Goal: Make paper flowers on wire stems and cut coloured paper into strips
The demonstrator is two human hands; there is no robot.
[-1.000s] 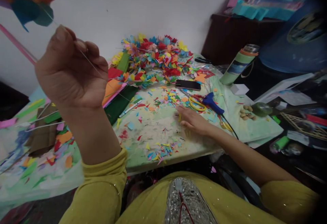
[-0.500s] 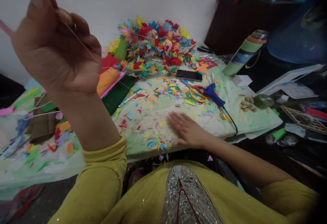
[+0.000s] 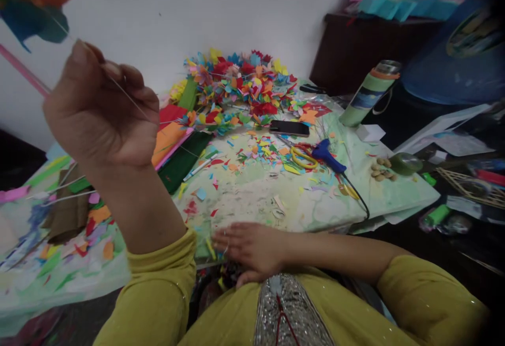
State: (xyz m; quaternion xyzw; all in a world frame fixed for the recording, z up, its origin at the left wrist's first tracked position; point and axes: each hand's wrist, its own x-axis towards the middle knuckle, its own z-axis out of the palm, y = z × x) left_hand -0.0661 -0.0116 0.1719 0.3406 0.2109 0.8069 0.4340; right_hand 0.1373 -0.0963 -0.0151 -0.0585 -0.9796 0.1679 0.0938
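My left hand (image 3: 106, 107) is raised at the left, its thumb and fingers pinching a thin white thread (image 3: 130, 96). Just above the fingertips, along the thread, hangs a colourful paper flower (image 3: 37, 1), cut off by the frame's corner. A pink strip (image 3: 23, 70) passes behind the hand; where it ends is hidden. My right hand (image 3: 250, 248) lies low at the near edge of the table (image 3: 244, 206), fingers stretched and together, palm down. By its fingertips is a yellow paper scrap (image 3: 211, 248). More small paper scraps (image 3: 264, 149) are scattered farther back.
A heap of paper flowers (image 3: 244, 83) stands against the wall. Nearby lie a phone (image 3: 290, 128), yellow-handled scissors (image 3: 303, 158), a blue glue gun (image 3: 328, 155) with its cord, and folded dark green paper (image 3: 185, 162). A green bottle (image 3: 369, 93) stands at the right.
My right hand has swept toward me and leftward to the table's near edge, and the scraps there have mostly gone from it. My left hand still pinches the thread; more of the flower shows.
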